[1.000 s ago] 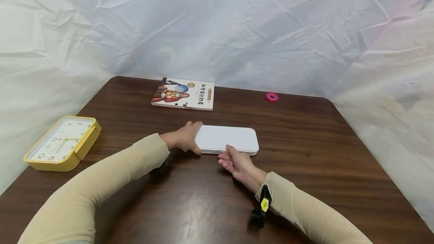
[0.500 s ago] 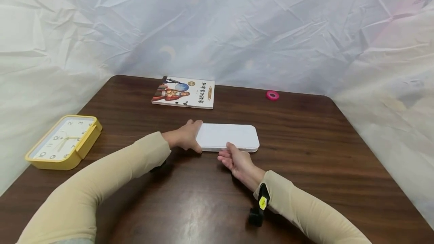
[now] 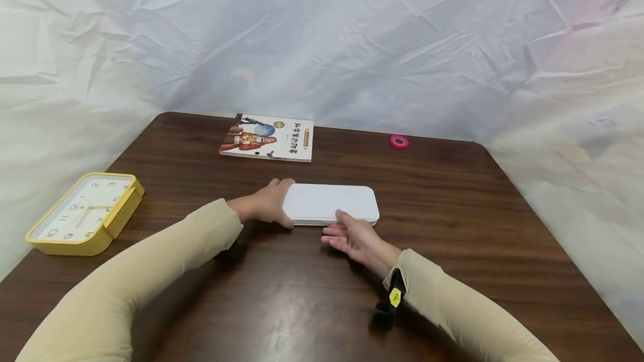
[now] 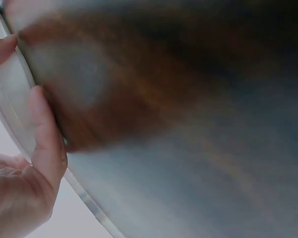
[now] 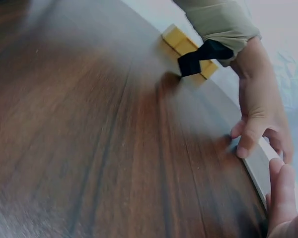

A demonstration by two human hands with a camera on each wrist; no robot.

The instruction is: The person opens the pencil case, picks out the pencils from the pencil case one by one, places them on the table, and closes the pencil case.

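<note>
A white, flat, rounded rectangular case lies on the table in the middle of the head view, a seam running along its near side. My left hand grips its left end, thumb at the near side and fingers at the far side. At the near edge, the thumb of my right hand touches the case around the middle; the other fingers extend loosely in front of it. The left wrist view shows the left thumb along the case's side. In the right wrist view, part of the right hand is cut off.
A yellow clock lies face up at the left of the brown table. Farther back are a picture-covered book and a small pink ring-shaped object. A pale curtain hangs behind.
The head view has shifted slightly. My right hand has moved a little to the right along the near edge, while the left hand and the case stay in place.
</note>
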